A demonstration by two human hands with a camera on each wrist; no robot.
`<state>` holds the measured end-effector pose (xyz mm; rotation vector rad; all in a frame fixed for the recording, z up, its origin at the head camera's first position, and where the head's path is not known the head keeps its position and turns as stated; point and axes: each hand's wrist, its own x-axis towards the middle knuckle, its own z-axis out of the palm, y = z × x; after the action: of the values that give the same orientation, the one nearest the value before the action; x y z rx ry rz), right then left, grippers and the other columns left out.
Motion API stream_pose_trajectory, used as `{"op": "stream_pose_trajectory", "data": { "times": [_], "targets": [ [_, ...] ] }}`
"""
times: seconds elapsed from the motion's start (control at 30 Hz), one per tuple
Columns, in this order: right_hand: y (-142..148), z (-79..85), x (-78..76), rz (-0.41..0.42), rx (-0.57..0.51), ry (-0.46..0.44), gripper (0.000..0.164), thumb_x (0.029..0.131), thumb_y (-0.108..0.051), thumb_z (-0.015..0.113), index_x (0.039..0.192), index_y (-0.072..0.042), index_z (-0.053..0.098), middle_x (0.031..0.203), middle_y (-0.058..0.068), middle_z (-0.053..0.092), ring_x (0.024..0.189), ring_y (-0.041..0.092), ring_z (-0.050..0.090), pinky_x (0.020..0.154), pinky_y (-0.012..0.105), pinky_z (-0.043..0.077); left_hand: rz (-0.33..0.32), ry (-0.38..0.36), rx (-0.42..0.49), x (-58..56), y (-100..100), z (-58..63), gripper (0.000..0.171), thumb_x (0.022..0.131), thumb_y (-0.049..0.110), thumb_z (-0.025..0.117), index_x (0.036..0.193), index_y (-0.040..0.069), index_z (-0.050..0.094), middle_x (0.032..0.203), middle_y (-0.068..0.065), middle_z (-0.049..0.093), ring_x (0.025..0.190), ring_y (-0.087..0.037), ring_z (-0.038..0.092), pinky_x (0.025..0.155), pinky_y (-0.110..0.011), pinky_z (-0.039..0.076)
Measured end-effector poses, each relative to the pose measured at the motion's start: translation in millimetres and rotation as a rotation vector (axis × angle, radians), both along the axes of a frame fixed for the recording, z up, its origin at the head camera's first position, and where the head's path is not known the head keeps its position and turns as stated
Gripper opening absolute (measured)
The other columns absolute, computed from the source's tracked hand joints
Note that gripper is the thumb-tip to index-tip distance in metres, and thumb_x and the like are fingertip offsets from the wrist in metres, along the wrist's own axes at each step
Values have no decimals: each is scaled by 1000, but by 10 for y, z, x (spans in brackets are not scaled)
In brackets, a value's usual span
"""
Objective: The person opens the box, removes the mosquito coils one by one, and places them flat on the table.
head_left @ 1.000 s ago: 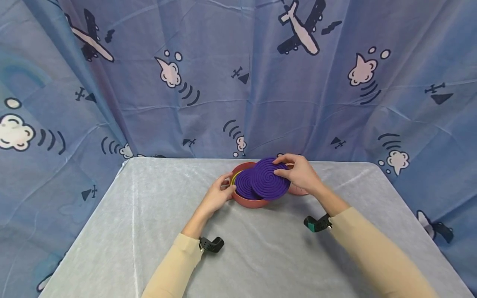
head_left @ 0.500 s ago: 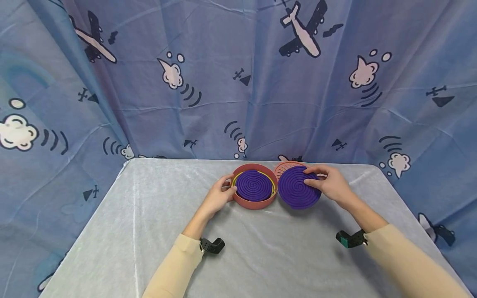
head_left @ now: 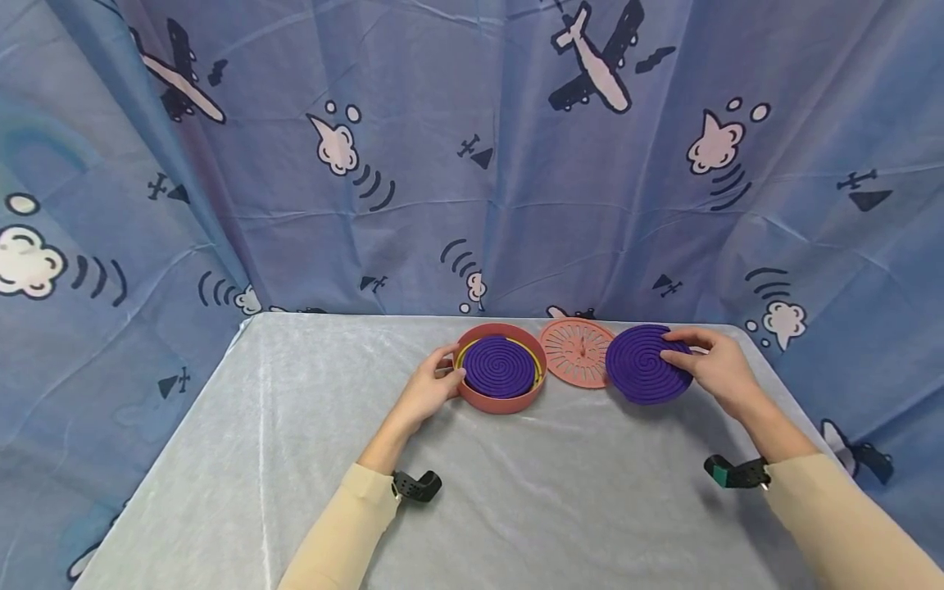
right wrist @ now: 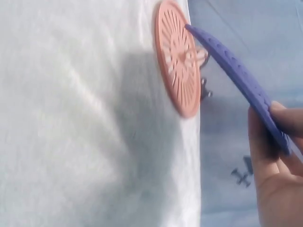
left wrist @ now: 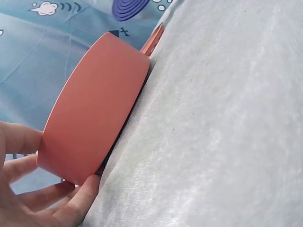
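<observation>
In the head view my right hand [head_left: 719,369] pinches a purple mosquito coil [head_left: 643,365] by its right edge, above the table. The right wrist view shows this coil [right wrist: 236,71] tilted, thumb on one face and fingers on the other. A round coral coil box [head_left: 500,406] stands uncovered; another purple coil [head_left: 499,367] lies inside, with a yellow rim around it. My left hand [head_left: 428,385] holds the box by its left side. In the left wrist view its fingers [left wrist: 80,201] touch the outer wall of the box [left wrist: 97,104].
A slotted coral lid [head_left: 578,354] lies flat on the table between the box and the held coil. The pale cloth-covered table [head_left: 531,500] ends at a blue printed curtain [head_left: 413,270] behind.
My right hand has carried the upper purple coil rightward, from over the box, past the lid. The coil inside the box and the lid are now uncovered to view. My left hand stays on the box.
</observation>
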<state>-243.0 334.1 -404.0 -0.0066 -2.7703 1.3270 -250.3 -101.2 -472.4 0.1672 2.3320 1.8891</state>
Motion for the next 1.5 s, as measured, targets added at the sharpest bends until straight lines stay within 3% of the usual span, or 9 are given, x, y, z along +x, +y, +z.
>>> {"op": "stream_pose_trajectory", "data": {
  "times": [0.13, 0.33, 0.63, 0.77, 1.0, 1.07, 1.13, 1.27, 1.5],
  "targets": [
    [126, -77, -34, -38, 2, -9, 50, 100, -29, 68, 135, 5, 58, 144, 29, 47, 121, 34, 49, 71, 6, 45, 3, -4, 8, -3, -9, -3, 51, 102, 18, 62, 151, 14, 49, 141, -23, 50, 128, -36, 55, 91, -37, 59],
    [298, -224, -98, -101, -29, -31, 50, 100, -25, 67, 137, 7, 55, 145, 31, 45, 127, 40, 45, 72, 6, 43, 2, 1, 11, 7, -13, 2, 50, 102, 17, 62, 150, 12, 49, 141, -23, 51, 127, -35, 56, 90, -36, 59],
    [406, -408, -99, -141, 19, -31, 47, 99, -20, 68, 133, 10, 57, 137, 33, 50, 120, 40, 48, 70, 11, 41, -2, 6, -13, 16, -2, 14, 50, 102, 20, 62, 150, 14, 49, 141, -22, 51, 127, -35, 56, 90, -36, 59],
    [424, -466, -104, -138, 52, -29, 44, 99, -18, 68, 131, 11, 59, 136, 34, 50, 123, 44, 47, 75, 19, 40, -4, 6, -20, 14, 4, 12, 50, 102, 20, 62, 151, 15, 49, 141, -21, 51, 126, -34, 56, 90, -37, 59],
    [492, -534, -87, -95, 115, -32, 44, 99, -18, 68, 128, 13, 59, 133, 37, 52, 122, 50, 48, 89, 47, 45, 4, 9, -23, 13, 18, 11, 51, 102, 19, 62, 151, 15, 49, 140, -20, 52, 126, -33, 57, 89, -35, 60],
    [530, -557, -72, -87, 133, -18, 43, 98, -18, 69, 126, 13, 60, 129, 36, 55, 115, 44, 54, 85, 41, 49, 5, 9, -23, 11, 20, 10, 51, 102, 19, 62, 151, 15, 49, 140, -20, 52, 125, -33, 57, 88, -34, 60],
    [573, -582, -53, -88, 146, -1, 41, 96, -17, 71, 124, 12, 62, 123, 34, 60, 102, 28, 61, 77, 28, 50, 6, 6, -25, 9, 18, 9, 51, 102, 19, 62, 151, 16, 49, 140, -20, 52, 125, -33, 57, 88, -35, 60],
    [659, -615, -13, -95, 125, 1, 39, 95, -14, 71, 122, 13, 62, 112, 27, 66, 78, -1, 56, 61, 17, 50, 8, -2, -28, 8, 12, 9, 51, 102, 19, 62, 151, 17, 49, 140, -20, 52, 125, -33, 57, 89, -35, 59],
    [712, -595, 38, -118, 56, -44, 37, 98, -8, 65, 125, 16, 58, 107, 23, 67, 72, 0, 63, 62, 21, 57, 10, 6, -50, 8, 3, 4, 51, 102, 21, 62, 151, 17, 49, 141, -20, 52, 127, -33, 56, 89, -36, 59]
  ]
}}
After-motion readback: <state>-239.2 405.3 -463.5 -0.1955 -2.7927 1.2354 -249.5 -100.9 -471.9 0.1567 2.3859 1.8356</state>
